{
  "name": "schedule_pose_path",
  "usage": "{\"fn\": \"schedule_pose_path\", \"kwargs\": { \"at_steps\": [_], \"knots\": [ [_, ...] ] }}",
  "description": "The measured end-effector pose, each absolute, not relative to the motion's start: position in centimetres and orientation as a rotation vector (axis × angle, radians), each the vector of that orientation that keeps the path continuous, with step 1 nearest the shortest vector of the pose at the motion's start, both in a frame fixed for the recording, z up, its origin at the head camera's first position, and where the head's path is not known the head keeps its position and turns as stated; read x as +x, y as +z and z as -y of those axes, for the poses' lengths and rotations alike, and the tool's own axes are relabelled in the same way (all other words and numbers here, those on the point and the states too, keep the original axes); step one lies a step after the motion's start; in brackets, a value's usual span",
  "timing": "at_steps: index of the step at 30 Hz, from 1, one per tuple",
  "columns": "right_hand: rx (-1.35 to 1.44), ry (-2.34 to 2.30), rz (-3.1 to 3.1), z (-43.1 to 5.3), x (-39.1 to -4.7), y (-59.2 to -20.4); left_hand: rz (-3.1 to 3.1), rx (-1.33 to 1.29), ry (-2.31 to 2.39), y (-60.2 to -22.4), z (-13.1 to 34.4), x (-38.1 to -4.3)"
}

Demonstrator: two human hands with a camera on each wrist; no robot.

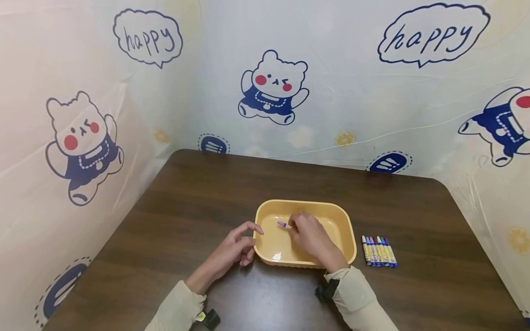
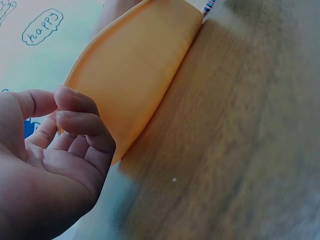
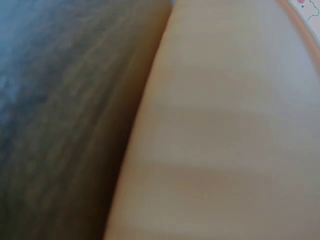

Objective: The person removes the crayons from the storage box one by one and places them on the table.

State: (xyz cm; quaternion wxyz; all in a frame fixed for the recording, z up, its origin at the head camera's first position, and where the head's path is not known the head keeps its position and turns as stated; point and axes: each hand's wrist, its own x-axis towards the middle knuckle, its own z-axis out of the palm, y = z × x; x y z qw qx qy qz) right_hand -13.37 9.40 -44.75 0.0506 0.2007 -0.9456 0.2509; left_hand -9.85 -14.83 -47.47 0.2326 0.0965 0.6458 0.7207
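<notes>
A yellow rectangular plastic basin (image 1: 265, 257) stands on the brown table. My left hand (image 1: 233, 248) holds its left rim, the index finger reaching over the edge and the thumb lower down; in the left wrist view the hand's (image 2: 65, 145) fingertips meet right at the rim. Inside the basin, my right hand (image 1: 312, 236) pinches a crayon (image 1: 283, 224) whose purple end points left; the rest of it is hidden by the fingers. The right wrist view is filled by the basin's outer wall (image 3: 215, 130), with the right hand out of sight.
Right of the basin, several crayons (image 1: 379, 252) with yellow wrappers and coloured tips lie side by side in a row. The dark wooden table (image 1: 198, 193) has a patterned cloth (image 1: 331, 82) hanging behind it and along both sides.
</notes>
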Motion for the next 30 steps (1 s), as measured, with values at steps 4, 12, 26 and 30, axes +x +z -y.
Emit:
{"fn": "schedule_pose_path", "kwargs": {
  "at_steps": [4,12,26,30],
  "knots": [
    [0.616,0.759,2.884,-9.6,-13.3,-44.0,-1.784,0.256,1.977,-47.3,14.9,-9.9],
    [0.601,0.758,2.871,-10.3,-13.1,-42.2,-1.792,0.259,1.971,-47.2,15.0,-9.8],
    [0.479,0.795,2.874,-14.1,-12.9,-39.3,-1.772,0.268,1.970,-47.5,14.9,-9.9],
    [0.475,0.809,2.846,-14.6,-12.5,-39.1,-1.766,0.258,1.981,-47.5,14.9,-9.8]
  ]
}}
